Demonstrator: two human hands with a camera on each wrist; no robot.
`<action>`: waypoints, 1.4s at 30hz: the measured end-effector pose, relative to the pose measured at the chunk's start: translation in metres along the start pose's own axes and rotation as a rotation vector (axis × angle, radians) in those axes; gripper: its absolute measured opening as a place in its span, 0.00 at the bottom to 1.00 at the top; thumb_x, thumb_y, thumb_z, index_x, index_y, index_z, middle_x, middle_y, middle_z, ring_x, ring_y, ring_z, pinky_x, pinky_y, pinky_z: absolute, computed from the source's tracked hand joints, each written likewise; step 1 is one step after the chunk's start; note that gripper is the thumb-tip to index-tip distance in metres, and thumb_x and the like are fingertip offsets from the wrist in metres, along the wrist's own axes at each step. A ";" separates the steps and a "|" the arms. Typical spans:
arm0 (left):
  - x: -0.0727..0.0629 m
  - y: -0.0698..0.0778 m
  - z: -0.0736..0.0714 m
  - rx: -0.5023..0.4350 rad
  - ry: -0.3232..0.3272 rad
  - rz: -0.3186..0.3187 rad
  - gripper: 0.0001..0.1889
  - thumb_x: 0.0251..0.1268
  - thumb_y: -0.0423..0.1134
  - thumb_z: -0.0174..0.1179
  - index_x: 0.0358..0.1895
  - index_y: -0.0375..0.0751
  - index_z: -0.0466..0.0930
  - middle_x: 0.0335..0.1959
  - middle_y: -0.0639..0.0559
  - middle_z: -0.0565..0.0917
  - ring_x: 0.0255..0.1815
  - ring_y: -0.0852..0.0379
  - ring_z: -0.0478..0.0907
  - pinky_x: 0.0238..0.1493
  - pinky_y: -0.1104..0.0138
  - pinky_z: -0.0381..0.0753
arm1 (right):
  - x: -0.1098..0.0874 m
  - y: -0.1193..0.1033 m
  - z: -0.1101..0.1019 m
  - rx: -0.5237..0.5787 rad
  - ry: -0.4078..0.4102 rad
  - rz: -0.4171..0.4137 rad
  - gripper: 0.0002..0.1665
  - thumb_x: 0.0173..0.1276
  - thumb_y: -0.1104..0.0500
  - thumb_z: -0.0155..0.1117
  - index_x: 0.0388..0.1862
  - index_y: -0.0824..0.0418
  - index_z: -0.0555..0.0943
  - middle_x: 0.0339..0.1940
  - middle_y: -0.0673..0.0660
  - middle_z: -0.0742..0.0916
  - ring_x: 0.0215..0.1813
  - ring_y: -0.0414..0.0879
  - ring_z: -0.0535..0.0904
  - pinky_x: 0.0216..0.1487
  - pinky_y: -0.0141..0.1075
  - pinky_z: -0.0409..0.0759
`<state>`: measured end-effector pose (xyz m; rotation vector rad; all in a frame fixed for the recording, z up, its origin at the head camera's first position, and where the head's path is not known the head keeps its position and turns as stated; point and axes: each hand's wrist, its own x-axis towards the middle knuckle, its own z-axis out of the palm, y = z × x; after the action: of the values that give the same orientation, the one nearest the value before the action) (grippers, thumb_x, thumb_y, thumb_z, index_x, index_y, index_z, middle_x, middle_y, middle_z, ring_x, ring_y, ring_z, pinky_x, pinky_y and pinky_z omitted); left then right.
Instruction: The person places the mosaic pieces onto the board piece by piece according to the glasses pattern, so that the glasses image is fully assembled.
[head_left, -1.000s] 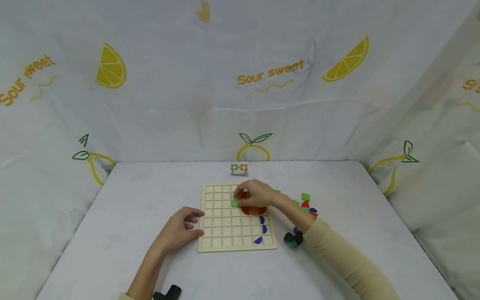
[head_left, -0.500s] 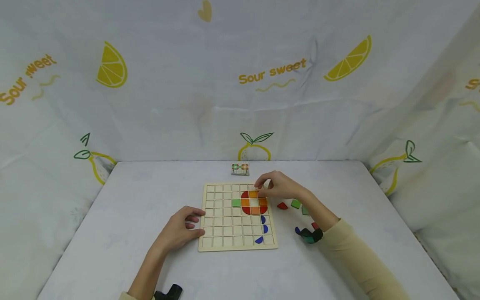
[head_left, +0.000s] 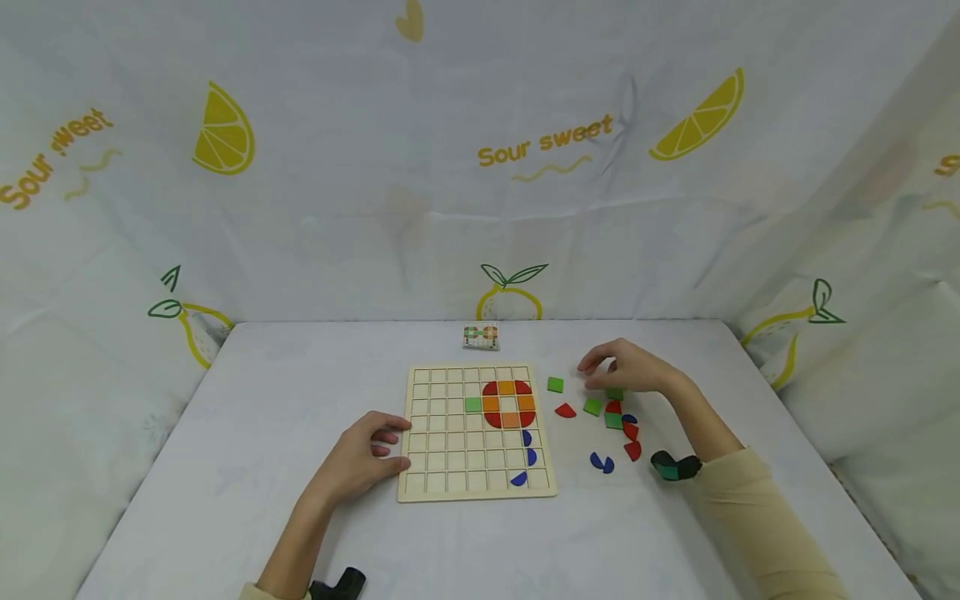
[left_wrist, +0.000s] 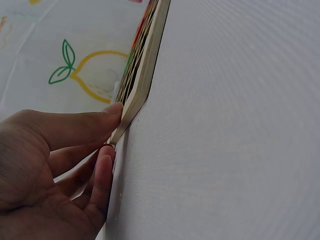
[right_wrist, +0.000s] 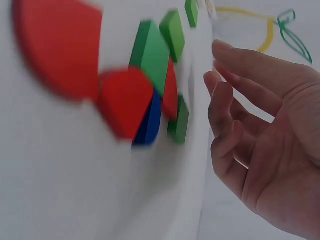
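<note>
A wooden grid board lies on the table in the head view. Its upper right holds a ring of red and orange pieces, with a green square at the ring's left. Down the right side of the board are several blue half-round pieces. My left hand touches the board's left edge, thumb and forefinger spread apart; the left wrist view shows the thumb against the rim. Beyond the loose pieces, my right hand hovers with loosely bent fingers and nothing between them.
Right of the board lie loose green squares, red wedges and blue pieces, also close in the right wrist view. A small pattern card sits behind the board. A printed white cloth hangs behind the table.
My right hand has let go of the green square on the board and moved right, over the loose pieces, uncovering the red and orange ring. My left hand has stayed at the board's edge.
</note>
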<state>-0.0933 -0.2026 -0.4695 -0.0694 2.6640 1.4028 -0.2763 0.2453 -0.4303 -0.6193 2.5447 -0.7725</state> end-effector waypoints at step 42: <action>-0.002 0.002 0.000 0.007 0.007 -0.003 0.27 0.57 0.31 0.81 0.60 0.45 0.86 0.57 0.49 0.86 0.53 0.55 0.83 0.57 0.62 0.84 | -0.031 0.040 -0.001 0.045 0.122 -0.066 0.17 0.69 0.60 0.77 0.55 0.63 0.89 0.48 0.58 0.90 0.48 0.47 0.79 0.48 0.28 0.82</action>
<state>-0.0917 -0.2015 -0.4679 -0.0777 2.6737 1.3944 -0.2636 0.2915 -0.4452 -0.6634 2.6197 -0.9135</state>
